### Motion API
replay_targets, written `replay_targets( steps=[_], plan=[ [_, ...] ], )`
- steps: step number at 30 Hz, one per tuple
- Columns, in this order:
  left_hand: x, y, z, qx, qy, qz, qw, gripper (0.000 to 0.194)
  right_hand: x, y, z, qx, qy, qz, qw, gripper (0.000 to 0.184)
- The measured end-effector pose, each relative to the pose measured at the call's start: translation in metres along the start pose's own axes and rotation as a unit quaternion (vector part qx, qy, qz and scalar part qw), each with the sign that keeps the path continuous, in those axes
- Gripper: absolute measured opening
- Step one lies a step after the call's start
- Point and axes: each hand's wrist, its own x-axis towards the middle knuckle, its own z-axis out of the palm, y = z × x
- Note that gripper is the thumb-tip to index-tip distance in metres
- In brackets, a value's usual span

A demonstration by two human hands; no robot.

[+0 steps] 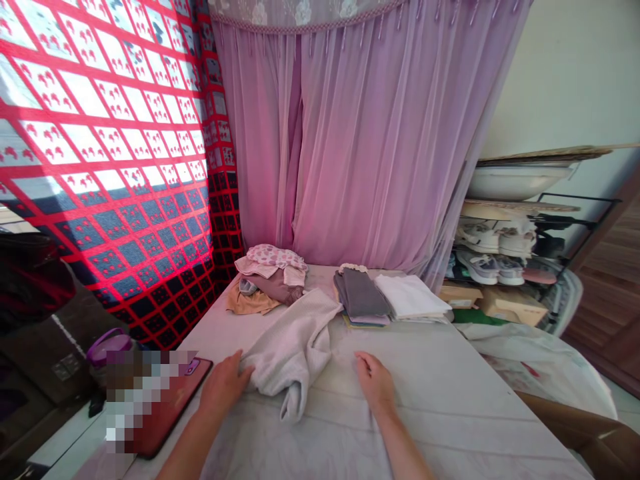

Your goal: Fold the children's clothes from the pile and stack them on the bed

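A crumpled white towel-like garment (295, 347) lies on the white-covered table (450, 400) in front of me. My left hand (223, 385) rests on the table with its fingertips touching the garment's left edge; the fingers look loosely together and grip nothing I can see. My right hand (375, 380) lies flat on the table a little to the right of the garment, fingers stretched out, holding nothing.
Behind the garment are an unfolded pile of clothes (267, 280) and two folded stacks, grey (361, 297) and white (411, 297). A red tablet-like case (167, 410) lies at the left. Pink curtain (360, 133) behind, shoe rack (505, 250) at the right.
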Motion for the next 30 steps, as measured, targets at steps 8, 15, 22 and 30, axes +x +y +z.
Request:
replay_targets(
  steps=[8, 15, 22, 30],
  plan=[
    [-0.012, 0.048, -0.004, -0.047, -0.062, 0.013, 0.997, 0.021, -0.033, -0.076, -0.009, 0.089, -0.056, -0.16, 0.982, 0.034],
    [-0.051, 0.13, 0.006, -0.491, -0.28, -0.008, 0.824, 0.043, -0.067, -0.131, -0.002, 0.21, -0.189, -0.114, 0.953, 0.061],
    [-0.049, 0.128, 0.016, -0.547, -0.257, -0.017, 0.796, 0.03, -0.05, -0.106, -0.009, 0.285, -0.088, 0.012, 0.954, 0.039],
    [-0.008, 0.075, 0.048, -0.307, -0.105, -0.005, 0.946, 0.029, 0.007, -0.106, -0.088, 0.483, 0.012, 0.151, 0.862, 0.046]
  ],
)
